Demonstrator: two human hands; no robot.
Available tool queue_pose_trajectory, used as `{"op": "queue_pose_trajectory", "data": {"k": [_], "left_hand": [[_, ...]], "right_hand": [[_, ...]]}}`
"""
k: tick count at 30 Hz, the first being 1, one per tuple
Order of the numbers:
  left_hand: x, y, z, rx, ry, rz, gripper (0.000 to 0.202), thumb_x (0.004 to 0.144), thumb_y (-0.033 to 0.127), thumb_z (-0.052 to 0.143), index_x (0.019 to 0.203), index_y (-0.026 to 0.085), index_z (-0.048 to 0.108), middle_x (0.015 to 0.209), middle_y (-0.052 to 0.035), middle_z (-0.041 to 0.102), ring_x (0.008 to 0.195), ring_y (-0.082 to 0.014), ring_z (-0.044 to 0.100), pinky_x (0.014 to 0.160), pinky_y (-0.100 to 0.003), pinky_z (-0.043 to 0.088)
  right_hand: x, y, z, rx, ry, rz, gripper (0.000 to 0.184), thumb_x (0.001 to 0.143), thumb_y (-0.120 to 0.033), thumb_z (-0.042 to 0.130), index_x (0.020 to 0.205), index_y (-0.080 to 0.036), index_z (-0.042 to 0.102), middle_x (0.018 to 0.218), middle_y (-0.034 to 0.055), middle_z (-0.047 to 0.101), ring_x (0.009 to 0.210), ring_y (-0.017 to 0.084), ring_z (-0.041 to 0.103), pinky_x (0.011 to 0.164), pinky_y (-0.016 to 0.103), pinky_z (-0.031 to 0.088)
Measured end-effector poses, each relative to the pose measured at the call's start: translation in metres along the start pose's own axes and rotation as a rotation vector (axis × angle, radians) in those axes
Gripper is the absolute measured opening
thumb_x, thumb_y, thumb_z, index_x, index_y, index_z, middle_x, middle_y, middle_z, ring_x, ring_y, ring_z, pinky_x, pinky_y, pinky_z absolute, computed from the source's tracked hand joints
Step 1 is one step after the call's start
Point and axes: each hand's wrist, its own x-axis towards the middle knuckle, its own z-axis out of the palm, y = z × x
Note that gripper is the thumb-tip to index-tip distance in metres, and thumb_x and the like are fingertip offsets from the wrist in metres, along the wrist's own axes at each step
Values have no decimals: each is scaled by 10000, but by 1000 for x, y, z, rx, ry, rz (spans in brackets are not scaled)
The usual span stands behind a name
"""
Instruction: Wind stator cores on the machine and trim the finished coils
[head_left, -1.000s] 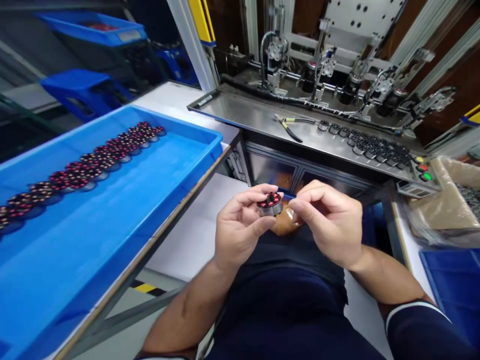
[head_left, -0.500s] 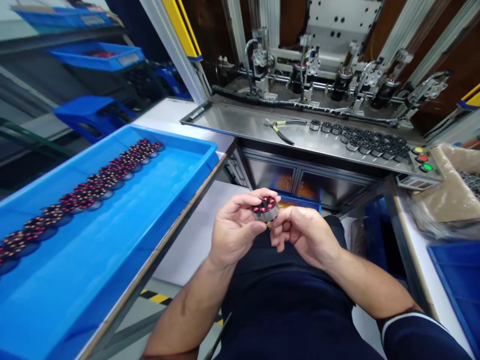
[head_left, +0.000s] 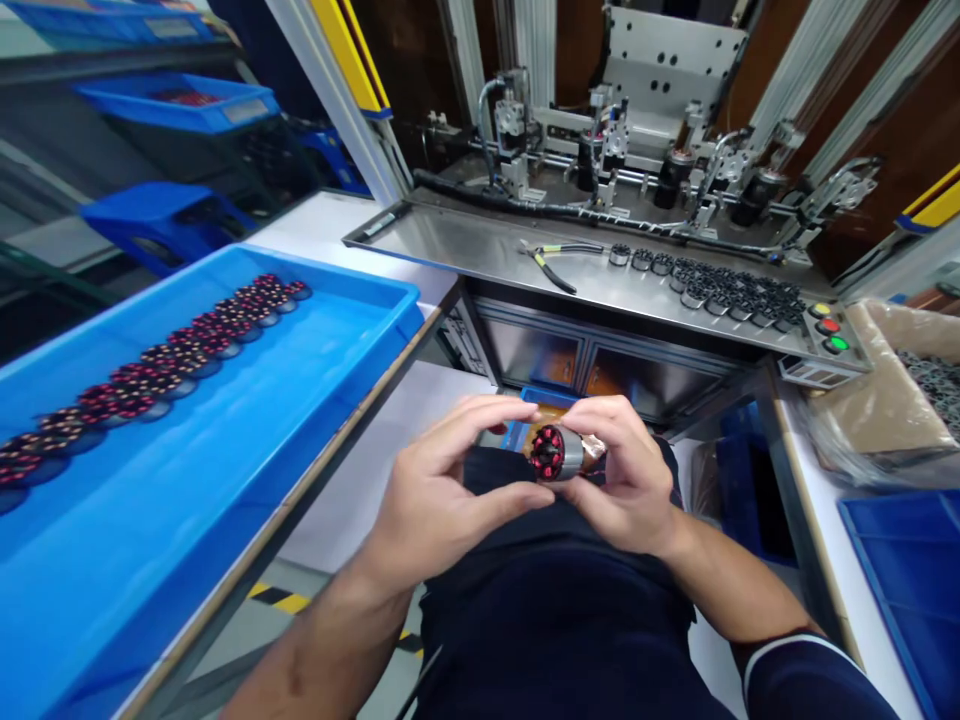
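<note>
Holding the wound stator (head_left: pixel 556 452) on its side above our lap, we had its axis roughly level, running left to right, with the coil face turned toward our left hand (head_left: pixel 431 505). It was a stubby cylinder with a smooth, bright metal shell and a ring of glossy red windings around a dark centre. Our right hand (head_left: pixel 626 480) clamped the shell, fingers curled over the top and underneath. The left fingers (head_left: pixel 480 412) stood loosely apart, index arched just above the coil face and thumb just below. We could not tell whether they touched it. Left of those fingers lay a blue plastic tray (head_left: pixel 300 370) with a row of like stators (head_left: pixel 165 358). Beyond the fingertips, pliers (head_left: pixel 551 262) rested on a steel shelf (head_left: pixel 465 240).
</note>
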Motion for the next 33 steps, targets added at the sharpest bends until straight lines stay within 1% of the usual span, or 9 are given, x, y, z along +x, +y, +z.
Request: {"op": "queue_pose_trajectory", "data": {"k": [5,9,14,18,21,23,27,29,33], "left_hand": [[0,9,9,-7,-87,-30,497,720,328,866,1193,261,731,1058,-69,751,938,-229,683,867,-323,544],[4,9,10,46,-63,28,491,716,235,869,1186,270,730,1070,-68,757,984,-238,668,920,-358,536],[1,10,9,97,21,40,505,713,209,865,1196,270,729,1097,-83,758,970,-246,665,887,-377,557],[-2,13,14,-122,19,-81,468,717,148,852,1158,259,742,1140,-80,739,946,-207,711,760,-274,602],[-2,14,19,-290,-1,-116,436,730,115,832,1139,234,741,1090,-77,752,947,-201,737,775,-259,619],[-3,13,20,-292,17,-84,442,720,97,833,1129,234,740,1082,-71,754,969,-201,737,808,-262,619],[-5,12,13,-94,53,43,489,712,62,815,1153,252,723,1140,-68,739,1076,-220,699,922,-310,597],[-6,14,8,72,31,152,529,707,41,801,1184,248,706,1157,-68,742,1078,-225,696,984,-348,572],[-9,19,-1,306,-36,307,653,699,20,779,1297,246,646,1190,-74,745,1055,-247,718,979,-383,578]], "right_hand": [[0,-1,-5,-150,-57,-74,402,855,-144,678,1247,-203,614,1056,120,662,967,240,648,776,388,565],[0,-2,-10,-44,-73,-10,425,820,-171,697,1237,-207,622,1100,126,646,994,256,643,803,424,567],[7,-11,-14,54,-35,3,115,855,-167,717,964,-197,695,844,55,663,756,183,625,655,337,526],[12,-18,-11,120,14,141,78,896,-153,687,825,-184,695,726,31,674,677,156,608,630,314,502],[11,-21,-8,159,15,244,126,900,-203,700,775,-182,696,714,26,674,666,151,616,632,304,510],[9,-19,-8,187,0,287,147,893,-225,711,754,-180,696,707,21,668,655,145,616,630,294,510],[10,-12,-23,242,-26,445,133,890,-253,720,776,-188,699,745,10,657,687,139,612,655,281,500],[18,-12,-34,246,-58,449,134,912,-311,697,850,-194,712,812,22,663,737,147,617,678,287,500],[44,-26,-42,83,-382,302,221,872,-381,745,839,-171,685,811,40,673,751,163,616,700,302,501]]}}
